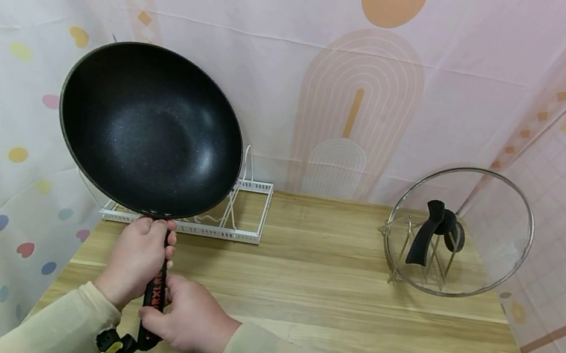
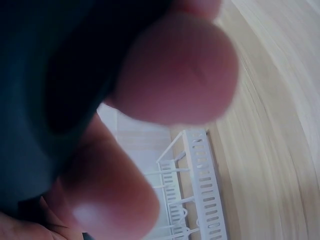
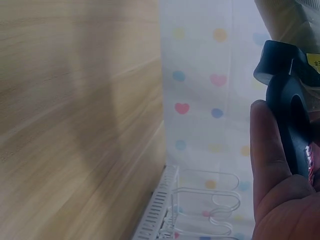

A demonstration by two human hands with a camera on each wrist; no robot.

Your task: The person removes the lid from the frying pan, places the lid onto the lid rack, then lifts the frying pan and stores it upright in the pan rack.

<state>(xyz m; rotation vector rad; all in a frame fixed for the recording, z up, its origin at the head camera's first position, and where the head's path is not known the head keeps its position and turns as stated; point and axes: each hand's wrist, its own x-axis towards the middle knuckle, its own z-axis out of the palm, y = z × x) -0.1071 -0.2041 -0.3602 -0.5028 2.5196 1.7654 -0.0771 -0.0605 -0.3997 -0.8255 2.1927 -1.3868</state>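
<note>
A black wok [image 1: 153, 126] is held up and tilted in the head view, its dark inside facing me. My left hand [image 1: 136, 255] grips its black handle [image 1: 156, 292] close to the pan. Lower on the same handle, my right hand [image 1: 196, 316] holds it near the end, thumb and fingers on either side. Behind and below the wok stands a white rack [image 1: 246, 236], partly hidden by it. In the left wrist view, blurred fingertips [image 2: 180, 70] curl beside the dark handle. The right wrist view shows the handle end [image 3: 287, 115] against my right hand [image 3: 285, 200].
A glass lid [image 1: 491, 250] with a steel rim and black knob leans upright in a small wire stand [image 1: 404, 249] at the right. Wooden tabletop [image 1: 311, 278] lies between rack and stand. Patterned curtains [image 1: 263, 15] hang behind and along the sides.
</note>
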